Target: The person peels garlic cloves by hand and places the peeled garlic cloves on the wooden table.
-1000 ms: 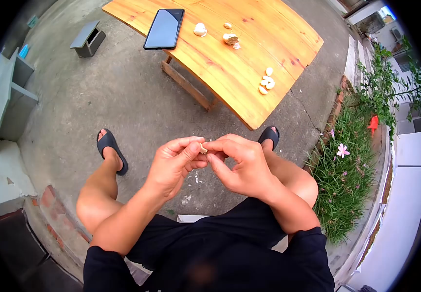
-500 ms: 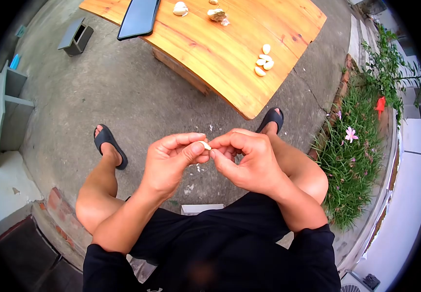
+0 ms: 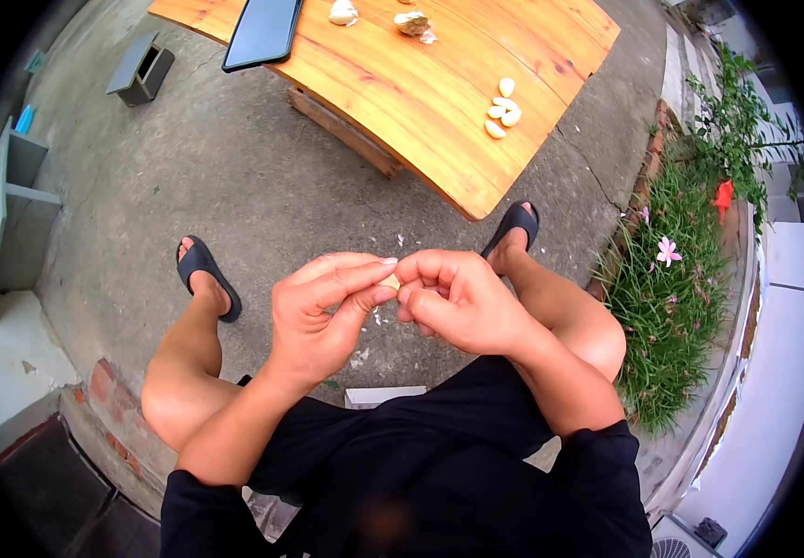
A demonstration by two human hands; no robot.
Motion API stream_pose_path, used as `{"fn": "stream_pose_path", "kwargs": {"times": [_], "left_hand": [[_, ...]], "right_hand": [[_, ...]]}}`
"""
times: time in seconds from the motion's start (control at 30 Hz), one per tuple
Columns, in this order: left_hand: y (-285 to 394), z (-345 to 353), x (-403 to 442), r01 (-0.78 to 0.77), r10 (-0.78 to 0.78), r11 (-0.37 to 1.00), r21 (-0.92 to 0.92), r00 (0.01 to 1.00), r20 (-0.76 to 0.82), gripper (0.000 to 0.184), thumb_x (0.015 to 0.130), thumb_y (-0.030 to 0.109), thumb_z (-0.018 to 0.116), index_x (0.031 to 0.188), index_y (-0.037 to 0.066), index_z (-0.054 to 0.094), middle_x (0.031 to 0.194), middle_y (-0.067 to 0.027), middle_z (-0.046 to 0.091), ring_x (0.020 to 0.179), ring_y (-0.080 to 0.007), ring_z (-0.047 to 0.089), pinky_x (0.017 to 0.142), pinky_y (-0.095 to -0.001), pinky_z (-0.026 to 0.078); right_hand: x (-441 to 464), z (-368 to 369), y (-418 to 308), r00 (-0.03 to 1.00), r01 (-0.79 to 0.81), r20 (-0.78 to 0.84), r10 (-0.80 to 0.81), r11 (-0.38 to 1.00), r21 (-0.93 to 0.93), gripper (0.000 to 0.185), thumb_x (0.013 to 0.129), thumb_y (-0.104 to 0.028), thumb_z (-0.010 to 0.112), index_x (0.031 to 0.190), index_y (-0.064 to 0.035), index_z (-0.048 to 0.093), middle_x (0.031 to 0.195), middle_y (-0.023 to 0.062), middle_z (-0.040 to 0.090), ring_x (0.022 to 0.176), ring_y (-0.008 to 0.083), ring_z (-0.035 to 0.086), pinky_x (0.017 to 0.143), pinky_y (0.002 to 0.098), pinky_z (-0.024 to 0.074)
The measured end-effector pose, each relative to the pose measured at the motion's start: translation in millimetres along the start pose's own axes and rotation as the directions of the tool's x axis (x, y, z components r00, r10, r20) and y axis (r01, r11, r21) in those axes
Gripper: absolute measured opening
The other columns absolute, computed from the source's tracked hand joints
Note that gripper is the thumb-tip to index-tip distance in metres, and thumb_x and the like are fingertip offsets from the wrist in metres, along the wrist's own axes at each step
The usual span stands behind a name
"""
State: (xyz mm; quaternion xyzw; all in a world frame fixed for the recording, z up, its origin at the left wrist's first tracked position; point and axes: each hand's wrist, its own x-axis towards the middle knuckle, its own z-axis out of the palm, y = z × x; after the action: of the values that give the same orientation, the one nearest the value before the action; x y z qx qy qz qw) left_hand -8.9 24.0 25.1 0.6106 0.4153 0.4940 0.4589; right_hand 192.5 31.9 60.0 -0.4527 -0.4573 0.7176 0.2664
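Note:
Between my fingertips, above the floor and my lap, is a small pale garlic clove (image 3: 390,282), mostly covered by the fingers. My left hand (image 3: 323,312) pinches it between thumb and fingers. From the other side my right hand (image 3: 462,302) closes its thumb and forefinger on the clove's right end. Several peeled cloves (image 3: 502,112) lie in a loose group near the right edge of the wooden table (image 3: 402,102). Farther back on the tabletop are a whitish garlic piece (image 3: 342,12) and a partly broken garlic bulb (image 3: 412,24) with skin around it.
A dark tablet or phone (image 3: 263,33) lies at the table's left edge. Bits of skin are scattered on the concrete floor (image 3: 263,186) below my hands. A grey box (image 3: 142,70) stands at the left, and a grassy flower bed (image 3: 672,307) runs along the right.
Both hands have closed in around the clove, and less of it shows. The right hand's fingers have curled further in against the left fingertips. The view has shifted slightly.

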Motion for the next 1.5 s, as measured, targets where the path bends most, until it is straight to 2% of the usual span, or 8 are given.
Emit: {"fn": "stream_pose_path", "kwargs": {"times": [0.13, 0.63, 0.83, 0.9, 0.97, 1.0, 1.3, 1.5], "left_hand": [[2.2, -1.0, 5.3, -0.192, 0.188, 0.969, 0.154, 0.981, 0.036, 0.026, 0.077, -0.01, 0.077, 0.099, 0.003, 0.077, 0.096, -0.013, 0.075, 0.085, -0.0218, 0.074, 0.074, -0.0286, 0.06], [13.0, -5.2, 1.8, -0.368, 0.341, 0.906, 0.209, 0.927, 0.157, 0.03, 0.074, -0.018, 0.068, 0.093, 0.003, 0.076, 0.088, -0.0116, 0.073, 0.076, -0.0197, 0.073, 0.067, -0.0294, 0.06], [11.7, -6.0, 1.0, -0.186, 0.179, 0.979, 0.084, 0.98, 0.09, 0.018, 0.08, -0.011, 0.075, 0.094, 0.001, 0.074, 0.088, -0.0123, 0.073, 0.076, -0.0181, 0.072, 0.069, -0.0282, 0.059], [4.1, -5.2, -1.3, 0.048, -0.04, 0.966, -0.253, 0.999, 0.037, 0.016, 0.087, -0.007, 0.072, 0.103, -0.001, 0.072, 0.097, -0.0143, 0.073, 0.083, -0.0202, 0.073, 0.071, -0.0296, 0.061], [-7.5, -3.8, -5.4, 0.252, -0.263, 0.789, -0.561, 0.963, 0.063, 0.018, 0.094, -0.002, 0.068, 0.112, -0.003, 0.07, 0.105, -0.0163, 0.074, 0.089, -0.0223, 0.074, 0.074, -0.0311, 0.063], [-9.8, -6.6, -4.9, 0.28, -0.262, 0.79, -0.545, 0.958, 0.112, 0.024, 0.099, 0.003, 0.064, 0.122, -0.002, 0.066, 0.11, -0.0169, 0.073, 0.093, -0.0254, 0.075, 0.078, -0.0335, 0.064], [-9.1, -9.1, -3.7, 0.467, -0.408, 0.48, -0.743, 0.868, 0.282, 0.033, 0.101, 0.01, 0.062, 0.133, 0.003, 0.061, 0.112, -0.0161, 0.072, 0.09, -0.0235, 0.074, 0.075, -0.0326, 0.063], [-5.5, -8.5, -3.8, 0.494, -0.407, 0.545, -0.677, 0.862, 0.302, 0.035, 0.102, 0.011, 0.061, 0.136, 0.004, 0.058, 0.101, -0.0144, 0.072, 0.083, -0.0221, 0.074, 0.069, -0.0314, 0.063]], "right_hand": [[1.3, -0.8, 0.1, 0.999, -0.031, 0.013, 0.03, 0.996, 0.084, 0.012, 0.092, -0.005, 0.06, 0.099, 0.0017, 0.067, 0.074, -0.0049, 0.06, 0.064, -0.0001, 0.049, 0.053, 0.0207, 0.0382], [0.3, 13.7, 12.9, 0.994, 0.099, -0.046, -0.097, 0.993, 0.057, 0.014, 0.088, -0.002, 0.065, 0.075, -0.0017, 0.059, 0.066, -0.0071, 0.052, 0.06, -0.0003, 0.043, 0.049, 0.0225, 0.0335], [1.2, 14.9, 7.5, 0.992, 0.091, -0.092, -0.089, 0.995, 0.025, 0.013, 0.089, -0.005, 0.062, 0.078, 0.0001, 0.063, 0.065, -0.005, 0.055, 0.058, 0.0006, 0.045, 0.049, 0.0224, 0.0354], [-4.5, 14.6, -12.6, 0.996, -0.051, -0.062, 0.061, 0.987, 0.156, 0.014, 0.09, -0.006, 0.061, 0.079, 0.0008, 0.066, 0.064, -0.0038, 0.057, 0.058, 0.0012, 0.048, 0.049, 0.0222, 0.0371], [-5.0, 11.1, -15.9, 0.997, -0.038, -0.055, 0.045, 0.992, 0.122, 0.014, 0.092, -0.006, 0.058, 0.086, 0.0001, 0.069, 0.065, -0.0016, 0.059, 0.055, 0.0023, 0.05, 0.049, 0.0216, 0.039], [-5.4, 9.0, -15.9, 0.998, -0.03, -0.055, 0.037, 0.994, 0.108, 0.015, 0.093, -0.005, 0.057, 0.09, -0.0002, 0.071, 0.065, -0.0005, 0.06, 0.054, 0.0028, 0.051, 0.049, 0.0213, 0.04], [-8.4, -0.7, -9.5, 0.922, 0.283, -0.172, -0.347, 0.907, -0.312, 0.008, 0.087, -0.001, 0.072, 0.095, -0.0008, 0.073, 0.071, -0.003, 0.059, 0.061, 0.0017, 0.053, 0.052, 0.0205, 0.0396], [-1.9, 9.8, -2.2, 0.81, 0.452, -0.189, -0.555, 0.797, -0.401, 0.011, 0.083, -0.004, 0.073, 0.093, -0.0008, 0.074, 0.077, 0.0063, 0.066, 0.059, 0.0102, 0.063, 0.053, 0.0242, 0.0489]]}}
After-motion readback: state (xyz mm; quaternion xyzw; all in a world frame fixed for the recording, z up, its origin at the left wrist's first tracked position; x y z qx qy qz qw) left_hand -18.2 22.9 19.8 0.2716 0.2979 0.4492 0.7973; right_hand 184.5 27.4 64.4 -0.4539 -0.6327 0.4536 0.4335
